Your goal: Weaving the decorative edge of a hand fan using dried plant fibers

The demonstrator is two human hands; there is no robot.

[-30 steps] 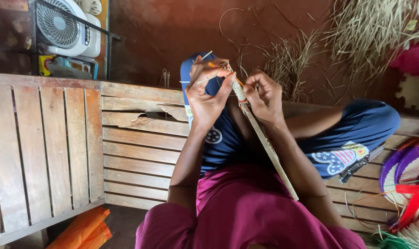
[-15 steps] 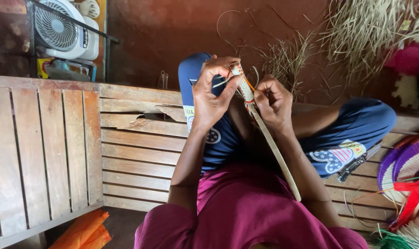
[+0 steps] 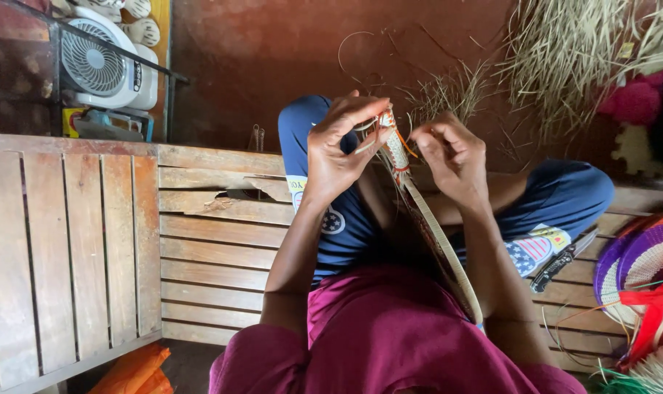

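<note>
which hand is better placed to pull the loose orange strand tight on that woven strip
Probably the right hand: its fingertips sit beside the orange strand and look free. The left hand is wrapped around the top of the woven strip, steadying it.

The left hand [image 3: 339, 149] and the right hand [image 3: 452, 157] are raised side by side, both at the top end of a woven strip [image 3: 433, 233] that runs down between the forearms to the lap. Beneath them lies the slatted wooden surface [image 3: 91, 241]. A fan [image 3: 98, 62] stands behind it, far left. A woven basket [image 3: 641, 270] sits at the right edge, with what seems a knife [image 3: 561, 263] just left of it. Dry straw [image 3: 565, 51] hangs behind, upper right.
</note>
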